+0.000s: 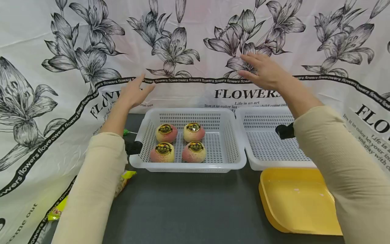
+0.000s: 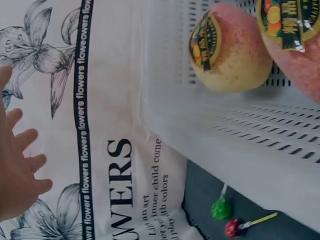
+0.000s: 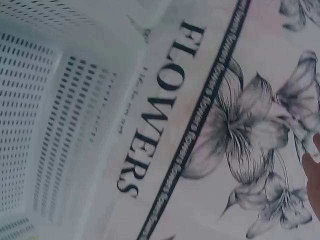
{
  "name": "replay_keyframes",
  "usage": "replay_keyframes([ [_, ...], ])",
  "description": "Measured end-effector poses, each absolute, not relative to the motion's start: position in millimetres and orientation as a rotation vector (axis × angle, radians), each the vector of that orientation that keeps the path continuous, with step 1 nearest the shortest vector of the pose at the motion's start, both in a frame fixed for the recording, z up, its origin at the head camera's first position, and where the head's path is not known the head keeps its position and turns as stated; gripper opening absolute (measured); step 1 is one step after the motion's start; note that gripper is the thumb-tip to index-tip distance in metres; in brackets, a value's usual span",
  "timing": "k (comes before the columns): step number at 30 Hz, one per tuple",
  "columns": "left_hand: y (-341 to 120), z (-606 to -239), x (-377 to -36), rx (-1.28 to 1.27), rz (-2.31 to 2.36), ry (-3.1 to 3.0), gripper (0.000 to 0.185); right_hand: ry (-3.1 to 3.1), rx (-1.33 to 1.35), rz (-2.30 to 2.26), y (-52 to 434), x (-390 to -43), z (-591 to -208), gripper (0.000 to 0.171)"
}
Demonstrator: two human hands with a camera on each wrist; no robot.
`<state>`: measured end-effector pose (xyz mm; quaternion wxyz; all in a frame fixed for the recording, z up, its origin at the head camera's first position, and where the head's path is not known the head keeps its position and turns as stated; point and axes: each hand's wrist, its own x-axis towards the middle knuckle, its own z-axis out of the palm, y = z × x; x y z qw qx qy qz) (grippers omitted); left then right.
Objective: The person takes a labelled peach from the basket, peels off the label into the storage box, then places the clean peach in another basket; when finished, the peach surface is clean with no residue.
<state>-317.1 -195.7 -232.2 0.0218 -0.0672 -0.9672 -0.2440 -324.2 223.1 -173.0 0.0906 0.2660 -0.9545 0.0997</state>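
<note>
Both hands are raised in front of the flower-printed backdrop (image 1: 189, 40), fingers straight, holding nothing. My left hand (image 1: 134, 92) hovers above the back left corner of a white perforated basket (image 1: 234, 149). In that basket lie several pink-yellow fruits (image 1: 166, 133) with dark round labels; two of the fruits (image 2: 231, 55) show in the left wrist view. My right hand (image 1: 262, 70) is held over the back of a second white basket (image 1: 268, 162), which has nothing in it. The left hand (image 2: 17, 170) shows spread fingers; only an edge of the right hand (image 3: 314, 175) is visible.
A yellow tray (image 1: 297, 200) lies on the dark table (image 1: 189, 206) in front of the right basket. Two lollipops (image 2: 235, 220) lie beside the left basket. Yellow-green snack packets (image 1: 125, 179) sit under my left sleeve. The patterned cloth drapes the table's sides.
</note>
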Motion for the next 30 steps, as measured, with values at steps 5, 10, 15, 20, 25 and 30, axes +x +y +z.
replay_keyframes([
  [5,-205,-251,-309,-0.223,-0.939,-2.995,0.074,-2.796,0.896,0.555,208,-311,-207,0.065],
  [10,-216,-278,-297,-0.220,-1.062,-3.009,0.069,-2.850,0.965,0.803,185,-301,-246,0.062],
  [15,-226,-308,-281,-0.225,-1.321,-2.965,0.066,-2.909,1.081,1.022,164,-293,-285,0.063],
  [20,-230,-333,-268,-0.201,-1.498,-2.897,0.063,-3.006,1.158,1.067,148,-287,-315,0.069],
  [25,-233,-349,-257,-0.184,-1.631,-2.849,0.059,-3.099,1.141,1.191,137,-284,-334,0.074],
  [30,-236,-361,-250,-0.150,-1.891,-2.724,0.058,-3.218,1.061,1.328,128,-283,-348,0.075],
])
